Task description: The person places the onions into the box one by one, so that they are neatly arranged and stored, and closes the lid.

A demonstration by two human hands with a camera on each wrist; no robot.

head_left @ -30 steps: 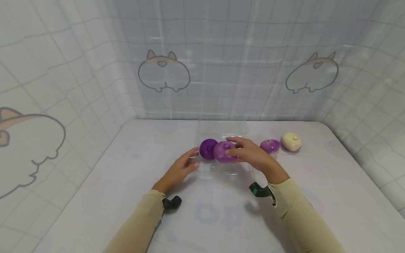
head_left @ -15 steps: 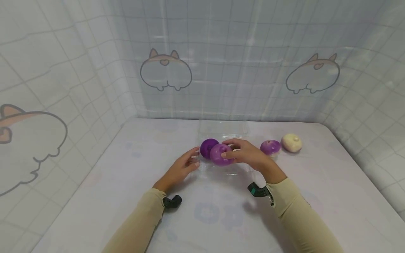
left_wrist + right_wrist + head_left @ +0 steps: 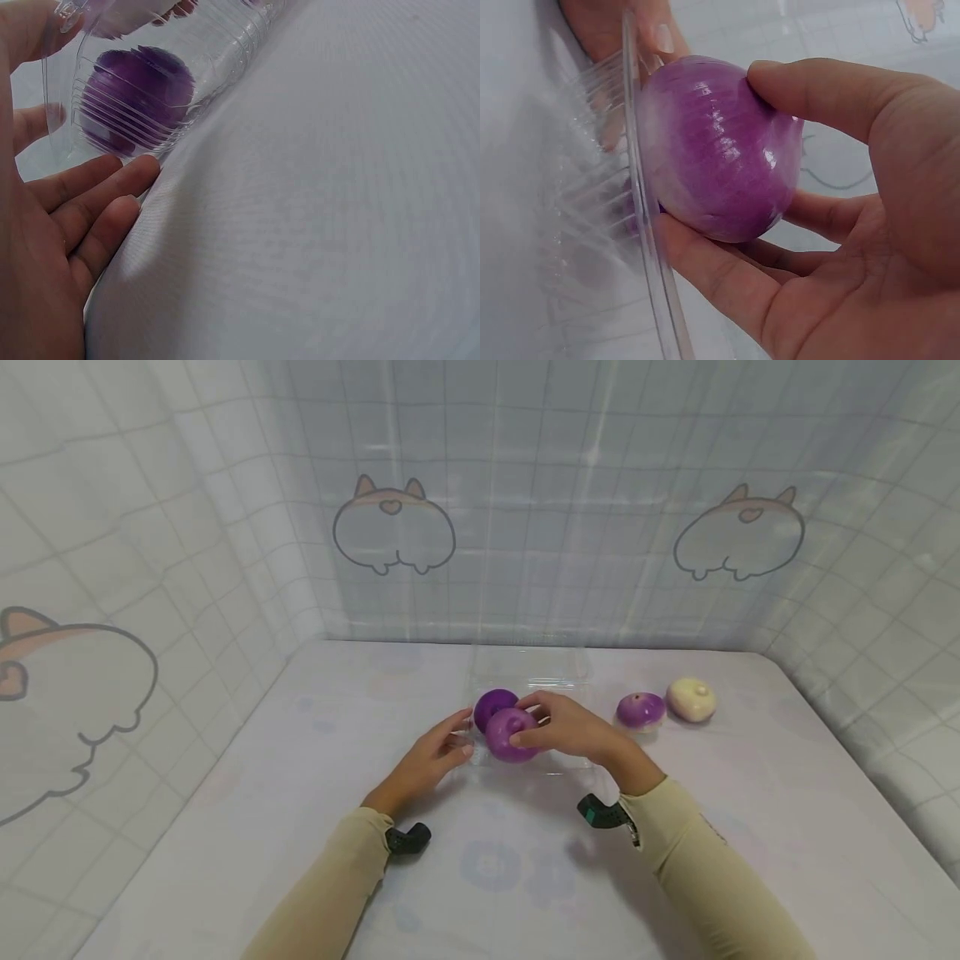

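Note:
In the head view, my right hand [image 3: 566, 727] grips a light purple onion [image 3: 510, 737] above the clear plastic box [image 3: 551, 767]. The right wrist view shows thumb and fingers round this onion [image 3: 720, 150], close to the box's rim [image 3: 649, 255]. A darker purple onion [image 3: 493, 706] sits at the box's left end, partly covered by the held one; through the ribbed wall the left wrist view shows the dark onion [image 3: 139, 97] too. My left hand [image 3: 427, 760] lies at the box's left side, its fingers extended against or close to the wall.
Right of the box stand a purple-and-white onion [image 3: 641, 711] and a cream-coloured onion [image 3: 691, 699]. Behind the box base, its clear lid [image 3: 528, 662] lies folded back towards the patterned wall [image 3: 517, 543]. A pale cloth [image 3: 487, 868] covers the table.
My right hand has carried the light purple onion a little left and nearer to me, in front of the dark onion. The left hand has stayed in place.

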